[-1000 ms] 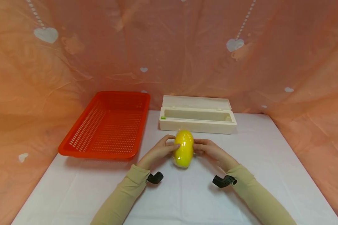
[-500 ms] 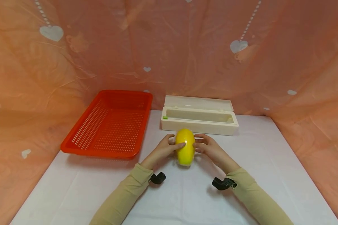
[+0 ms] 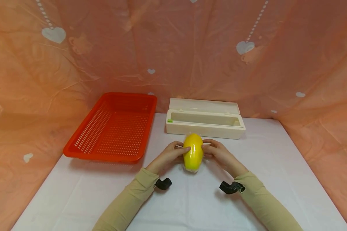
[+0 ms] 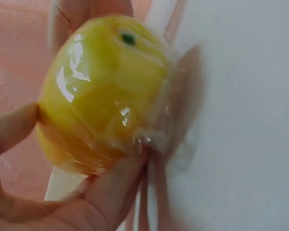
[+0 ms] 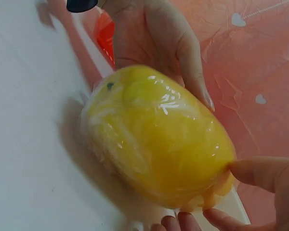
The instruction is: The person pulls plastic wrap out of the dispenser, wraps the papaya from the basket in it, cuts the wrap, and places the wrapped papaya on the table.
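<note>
A yellow oblong fruit (image 3: 193, 153), wrapped in clear, shiny plastic film, is between my two hands above the white table. Its end has a small dark green spot in both wrist views. My left hand (image 3: 170, 155) holds it from the left, thumb on top and fingers beneath, as the left wrist view also shows. From the other side my right hand (image 3: 222, 157) grips it, with the thumb (image 5: 257, 172) against the skin and the fingertips at the lower edge. Loose film (image 4: 168, 110) bunches on the underside. Some fingers are hidden behind the fruit.
Behind the hands stands a long white cling film dispenser (image 3: 203, 131), its lid (image 3: 203, 106) raised and a green slider (image 3: 170, 120) at the left end. To the left sits a red perforated basket (image 3: 104, 157). A pink curtain (image 3: 173, 48) encloses the table.
The fruit has turned a little between the hands and shifted slightly right. The right fingers, looser half a second ago, now press closer to it. The view has shifted a little.
</note>
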Tool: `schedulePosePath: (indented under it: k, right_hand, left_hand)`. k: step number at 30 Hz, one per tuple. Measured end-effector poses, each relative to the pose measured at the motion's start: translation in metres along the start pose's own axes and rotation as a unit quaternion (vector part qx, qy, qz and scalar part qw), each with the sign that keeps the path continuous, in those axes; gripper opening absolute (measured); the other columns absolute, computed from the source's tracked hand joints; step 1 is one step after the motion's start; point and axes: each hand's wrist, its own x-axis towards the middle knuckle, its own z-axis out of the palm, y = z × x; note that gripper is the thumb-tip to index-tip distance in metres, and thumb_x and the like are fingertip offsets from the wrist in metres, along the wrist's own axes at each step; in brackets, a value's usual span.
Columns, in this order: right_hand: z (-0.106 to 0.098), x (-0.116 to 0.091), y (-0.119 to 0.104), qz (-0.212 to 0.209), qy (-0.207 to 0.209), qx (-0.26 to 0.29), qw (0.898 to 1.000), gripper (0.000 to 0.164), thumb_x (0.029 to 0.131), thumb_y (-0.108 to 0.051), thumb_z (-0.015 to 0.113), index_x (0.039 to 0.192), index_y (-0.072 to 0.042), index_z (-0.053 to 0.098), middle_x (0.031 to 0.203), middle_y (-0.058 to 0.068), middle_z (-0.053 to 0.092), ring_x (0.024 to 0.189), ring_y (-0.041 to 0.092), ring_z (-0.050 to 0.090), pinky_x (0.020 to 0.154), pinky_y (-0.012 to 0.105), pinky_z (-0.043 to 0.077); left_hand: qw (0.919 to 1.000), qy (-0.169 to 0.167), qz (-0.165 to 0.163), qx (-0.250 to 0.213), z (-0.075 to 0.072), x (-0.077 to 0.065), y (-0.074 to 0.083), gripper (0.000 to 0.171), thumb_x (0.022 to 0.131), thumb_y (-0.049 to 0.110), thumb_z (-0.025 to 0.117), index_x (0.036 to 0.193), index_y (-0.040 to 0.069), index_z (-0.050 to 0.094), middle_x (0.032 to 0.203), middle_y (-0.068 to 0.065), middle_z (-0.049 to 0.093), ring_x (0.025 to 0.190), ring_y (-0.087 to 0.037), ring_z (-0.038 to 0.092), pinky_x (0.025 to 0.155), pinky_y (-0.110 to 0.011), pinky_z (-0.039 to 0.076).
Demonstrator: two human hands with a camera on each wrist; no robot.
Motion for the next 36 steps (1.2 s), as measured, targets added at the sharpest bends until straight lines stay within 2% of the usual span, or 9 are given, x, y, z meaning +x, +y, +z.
schedulePosePath:
  k: [5,13,16,20,26,32,36]
  right_hand:
    - [-0.002,0.0,0.001,0.004,-0.001,0.008,1.0,0.05,0.098,-0.016,0.053,0.14,0.004,0.036,0.131,0.024,0.047,0.097,0.021,0.06,0.097,0.044,0.045]
    - [-0.004,0.004,0.001,0.023,-0.009,0.039,0.999,0.054,0.097,-0.019,0.056,0.141,0.003,0.034,0.123,0.019,0.053,0.097,0.022,0.059,0.096,0.042,0.046]
    - [-0.005,0.004,0.0,0.03,-0.003,0.043,0.999,0.056,0.097,-0.02,0.057,0.142,0.003,0.033,0.12,0.018,0.054,0.095,0.021,0.059,0.094,0.04,0.048]
    - [-0.007,0.005,0.001,0.027,-0.001,0.035,0.999,0.055,0.097,-0.021,0.057,0.141,0.003,0.034,0.119,0.016,0.054,0.093,0.02,0.059,0.094,0.04,0.048]
    - [-0.009,0.006,0.002,0.032,-0.002,0.043,0.999,0.052,0.098,-0.021,0.056,0.139,0.004,0.036,0.116,0.014,0.056,0.096,0.021,0.06,0.097,0.042,0.045]
    - [-0.01,0.005,0.001,0.038,-0.001,0.044,0.998,0.053,0.097,-0.023,0.056,0.139,0.004,0.037,0.119,0.015,0.055,0.098,0.022,0.058,0.098,0.041,0.045]
    - [-0.012,0.003,0.004,0.02,-0.011,0.033,0.999,0.052,0.099,-0.021,0.054,0.138,0.007,0.035,0.123,0.018,0.053,0.101,0.023,0.058,0.098,0.042,0.045]
  left_hand:
    - [0.9987,-0.001,0.017,0.048,-0.001,0.001,0.001,0.053,0.091,0.03,0.065,0.123,-0.011,0.053,0.112,-0.016,0.061,0.096,-0.024,0.06,0.089,-0.038,0.051]
    - [0.9999,0.006,0.007,0.009,-0.004,0.001,0.0,0.052,0.091,0.027,0.067,0.125,-0.005,0.045,0.113,-0.02,0.06,0.093,-0.025,0.065,0.089,-0.037,0.051]
    - [0.9999,-0.006,0.014,-0.005,-0.004,0.002,0.0,0.045,0.093,0.022,0.064,0.124,-0.007,0.047,0.114,-0.023,0.06,0.096,-0.028,0.065,0.087,-0.038,0.052]
    - [0.9996,-0.011,0.023,-0.007,-0.002,0.002,0.0,0.045,0.095,0.019,0.06,0.127,-0.01,0.047,0.116,-0.023,0.059,0.097,-0.028,0.063,0.085,-0.037,0.053]
    - [0.9998,-0.016,0.013,-0.008,-0.005,0.001,0.003,0.051,0.096,0.025,0.059,0.13,-0.01,0.044,0.12,-0.022,0.055,0.099,-0.028,0.062,0.086,-0.038,0.053]
    - [0.9999,-0.002,-0.006,-0.015,-0.009,-0.004,0.008,0.047,0.097,0.026,0.057,0.128,-0.008,0.046,0.117,-0.02,0.058,0.102,-0.028,0.061,0.088,-0.038,0.052]
    - [0.9998,-0.006,0.003,-0.018,-0.008,-0.006,0.008,0.042,0.099,0.022,0.054,0.127,-0.009,0.046,0.115,-0.02,0.059,0.101,-0.028,0.061,0.089,-0.04,0.052]
